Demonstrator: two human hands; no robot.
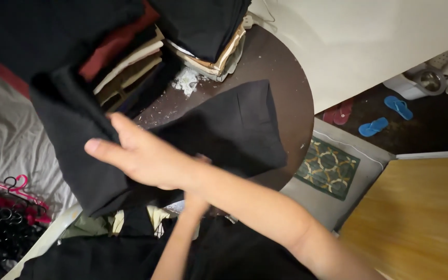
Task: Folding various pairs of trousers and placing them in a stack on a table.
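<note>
The right hand [146, 158] reaches across, fingers extended flat, its grip open against one black garment [224, 129] on the round bench [291, 88]. The left hand is hidden beneath; its grip cannot be told. Two folded stacks [130, 62] lie beyond.

Head-worn view, steeply down, close above table [286, 88]

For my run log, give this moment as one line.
right hand: flat on black garment | left hand: hidden beneath | surface: round brown table | nearby: folded clothes stack
</note>
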